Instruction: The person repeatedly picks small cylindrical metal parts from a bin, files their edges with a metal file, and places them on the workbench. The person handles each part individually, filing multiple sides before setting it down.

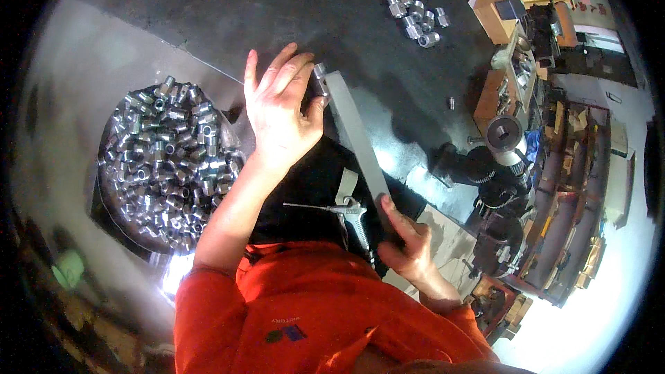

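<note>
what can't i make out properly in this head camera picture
- Near end of the flat grey bar: head view, covered by the right hand's grip.
- Part of the metal fitting: head view, hidden by the left hand's grip.
- Lower fittings in the heap: head view, buried under the top ones.
- Small piece on the dark table: head view, too small to identify.

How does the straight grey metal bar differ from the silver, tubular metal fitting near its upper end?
Length: the bar is long, the fitting short.
Shape: the bar is flat, the fitting roughly cylindrical.
Hold: the right grip has the bar's lower end, the left grip the fitting.
Both look metallic.
</note>
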A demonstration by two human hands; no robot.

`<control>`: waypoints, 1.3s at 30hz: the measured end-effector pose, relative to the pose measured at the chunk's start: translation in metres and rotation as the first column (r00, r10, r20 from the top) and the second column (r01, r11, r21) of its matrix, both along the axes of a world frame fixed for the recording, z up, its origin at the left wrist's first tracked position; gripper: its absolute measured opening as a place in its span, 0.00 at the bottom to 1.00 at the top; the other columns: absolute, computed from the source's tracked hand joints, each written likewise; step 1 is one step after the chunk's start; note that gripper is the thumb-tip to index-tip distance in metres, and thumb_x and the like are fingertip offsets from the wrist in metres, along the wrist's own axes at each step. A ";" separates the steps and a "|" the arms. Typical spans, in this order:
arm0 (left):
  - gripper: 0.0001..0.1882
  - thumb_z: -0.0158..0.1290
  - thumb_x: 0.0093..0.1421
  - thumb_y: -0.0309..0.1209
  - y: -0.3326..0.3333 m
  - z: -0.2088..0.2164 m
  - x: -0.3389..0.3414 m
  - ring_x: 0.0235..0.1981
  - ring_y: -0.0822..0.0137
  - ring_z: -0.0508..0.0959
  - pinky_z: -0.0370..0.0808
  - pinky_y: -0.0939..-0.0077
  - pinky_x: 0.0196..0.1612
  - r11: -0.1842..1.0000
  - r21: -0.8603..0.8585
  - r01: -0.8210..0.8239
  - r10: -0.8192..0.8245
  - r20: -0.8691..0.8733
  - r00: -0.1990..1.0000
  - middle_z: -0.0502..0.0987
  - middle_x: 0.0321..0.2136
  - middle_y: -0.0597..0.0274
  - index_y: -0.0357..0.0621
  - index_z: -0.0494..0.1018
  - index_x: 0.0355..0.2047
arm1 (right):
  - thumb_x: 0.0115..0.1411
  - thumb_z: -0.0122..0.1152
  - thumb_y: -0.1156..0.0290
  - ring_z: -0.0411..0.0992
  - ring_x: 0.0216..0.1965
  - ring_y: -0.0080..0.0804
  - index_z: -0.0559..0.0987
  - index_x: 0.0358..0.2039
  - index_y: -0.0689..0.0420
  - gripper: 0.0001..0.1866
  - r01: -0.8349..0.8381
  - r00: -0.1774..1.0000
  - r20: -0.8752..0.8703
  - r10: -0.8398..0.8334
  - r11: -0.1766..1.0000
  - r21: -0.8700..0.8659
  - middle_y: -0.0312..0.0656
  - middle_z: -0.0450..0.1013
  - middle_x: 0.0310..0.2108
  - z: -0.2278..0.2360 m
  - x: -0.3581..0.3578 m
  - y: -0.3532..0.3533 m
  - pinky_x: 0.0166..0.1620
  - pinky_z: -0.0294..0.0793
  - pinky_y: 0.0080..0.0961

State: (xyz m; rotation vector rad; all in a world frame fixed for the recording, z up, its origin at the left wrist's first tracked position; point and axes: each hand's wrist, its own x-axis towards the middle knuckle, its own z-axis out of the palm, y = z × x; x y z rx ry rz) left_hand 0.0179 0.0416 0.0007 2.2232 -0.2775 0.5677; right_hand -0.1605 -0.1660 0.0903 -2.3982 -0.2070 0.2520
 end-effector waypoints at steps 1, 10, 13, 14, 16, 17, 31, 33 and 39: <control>0.24 0.62 0.39 0.24 -0.001 -0.001 0.000 0.58 0.62 0.70 0.49 0.47 0.68 1.000 -0.010 -0.002 0.002 0.004 1.000 0.77 0.47 0.62 0.38 0.77 0.41 | 0.39 0.59 0.82 0.73 0.22 0.44 0.67 0.62 0.60 0.42 0.011 1.000 -0.003 -0.011 0.999 0.042 0.52 0.75 0.28 0.002 -0.002 -0.002 0.28 0.74 0.31; 0.25 0.60 0.38 0.22 -0.002 0.000 0.000 0.58 0.61 0.71 0.49 0.48 0.68 1.000 0.001 0.011 -0.011 0.012 1.000 0.77 0.47 0.60 0.37 0.77 0.42 | 0.40 0.58 0.83 0.73 0.20 0.41 0.68 0.61 0.61 0.41 -0.022 0.995 0.101 0.019 0.999 0.031 0.53 0.75 0.29 -0.024 0.014 0.012 0.25 0.74 0.30; 0.27 0.58 0.38 0.22 0.000 -0.003 0.002 0.58 0.61 0.71 0.50 0.48 0.67 1.000 0.013 -0.002 0.001 0.026 1.000 0.76 0.49 0.58 0.38 0.77 0.45 | 0.40 0.59 0.82 0.73 0.19 0.42 0.67 0.62 0.58 0.42 -0.020 0.988 0.153 0.026 0.999 -0.041 0.52 0.75 0.27 -0.037 0.034 0.025 0.23 0.73 0.31; 0.27 0.58 0.38 0.22 -0.002 -0.003 0.000 0.58 0.61 0.71 0.50 0.49 0.67 1.000 0.004 0.007 -0.007 0.017 1.000 0.76 0.49 0.59 0.39 0.77 0.44 | 0.40 0.60 0.82 0.73 0.20 0.42 0.67 0.62 0.57 0.43 -0.014 0.984 0.176 0.023 0.999 -0.052 0.52 0.75 0.27 -0.039 0.037 0.027 0.24 0.73 0.31; 0.27 0.58 0.38 0.22 -0.001 -0.002 0.000 0.58 0.61 0.71 0.50 0.49 0.68 1.000 0.004 0.008 -0.008 0.006 1.000 0.76 0.49 0.59 0.39 0.77 0.44 | 0.40 0.59 0.82 0.73 0.20 0.42 0.67 0.62 0.59 0.42 -0.017 0.988 0.152 0.018 1.000 -0.006 0.53 0.75 0.28 -0.037 0.028 0.022 0.23 0.73 0.32; 0.26 0.58 0.38 0.22 -0.002 -0.003 0.000 0.58 0.61 0.71 0.50 0.49 0.68 1.000 0.003 0.004 -0.004 0.003 1.000 0.77 0.48 0.61 0.40 0.77 0.44 | 0.40 0.59 0.82 0.73 0.20 0.42 0.67 0.62 0.60 0.42 -0.018 0.990 0.139 0.016 1.000 0.016 0.53 0.75 0.28 -0.036 0.019 0.018 0.23 0.73 0.32; 0.24 0.58 0.39 0.22 -0.005 0.001 0.000 0.58 0.63 0.70 0.48 0.51 0.68 1.000 -0.028 -0.011 0.010 -0.008 1.000 0.77 0.46 0.63 0.40 0.78 0.41 | 0.40 0.60 0.81 0.69 0.17 0.40 0.68 0.63 0.55 0.43 -0.018 0.979 0.203 0.019 1.000 -0.007 0.48 0.72 0.22 -0.042 -0.008 0.001 0.22 0.71 0.32; 0.24 0.57 0.39 0.21 -0.002 -0.003 0.001 0.58 0.63 0.71 0.49 0.51 0.68 0.999 -0.014 -0.038 0.038 0.017 0.999 0.77 0.47 0.63 0.40 0.78 0.41 | 0.40 0.60 0.80 0.69 0.16 0.40 0.68 0.62 0.55 0.43 -0.023 0.985 0.171 0.025 1.000 -0.016 0.48 0.71 0.22 -0.040 -0.002 0.004 0.22 0.70 0.33; 0.24 0.58 0.39 0.21 -0.007 -0.001 0.001 0.58 0.63 0.71 0.50 0.50 0.68 0.999 -0.017 -0.028 0.028 0.007 1.000 0.78 0.46 0.63 0.40 0.78 0.42 | 0.40 0.61 0.79 0.70 0.17 0.40 0.68 0.62 0.56 0.42 -0.015 0.973 0.231 0.020 1.000 -0.022 0.48 0.72 0.23 -0.054 0.014 0.011 0.22 0.70 0.32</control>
